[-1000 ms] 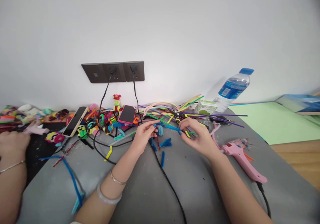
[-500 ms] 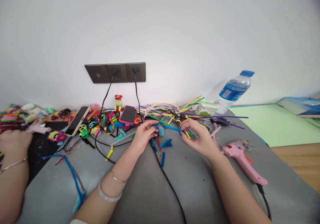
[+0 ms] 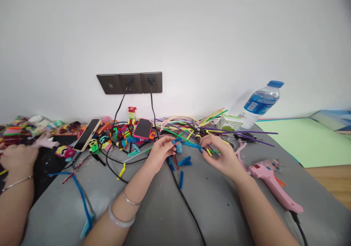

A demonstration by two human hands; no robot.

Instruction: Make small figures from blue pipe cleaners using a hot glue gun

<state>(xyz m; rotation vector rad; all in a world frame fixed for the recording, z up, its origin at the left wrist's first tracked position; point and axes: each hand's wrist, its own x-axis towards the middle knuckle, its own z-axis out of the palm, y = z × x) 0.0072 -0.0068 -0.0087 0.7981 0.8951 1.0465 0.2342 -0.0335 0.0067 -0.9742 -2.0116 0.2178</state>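
Note:
A blue pipe cleaner (image 3: 191, 144) stretches between my two hands above the grey table. My left hand (image 3: 162, 151) pinches its left end, fingertips pressed together. At the other end my right hand (image 3: 216, 151) closes thumb and finger on it. Just behind the left fingertips is a light blue fuzzy piece (image 3: 179, 148). Short dark blue pipe cleaner pieces (image 3: 184, 161) lie on the table below the hands, one of them a straight bit (image 3: 181, 180). Scissors (image 3: 199, 131) with black and yellow handles rest behind my right hand, partly hidden.
A pink glue gun (image 3: 274, 187) lies at right, near a water bottle (image 3: 260, 103) and small box (image 3: 230, 123). Black cables (image 3: 181, 193) cross the table (image 3: 153, 216). Two phones (image 3: 87, 134) and fuzzy figures (image 3: 132, 116) stand behind. Another person's hand (image 3: 19, 158) is at far left.
The view has shifted slightly, so the whole scene sits a little lower and mostly farther right. Both hands keep their pinch on the blue pipe cleaner.

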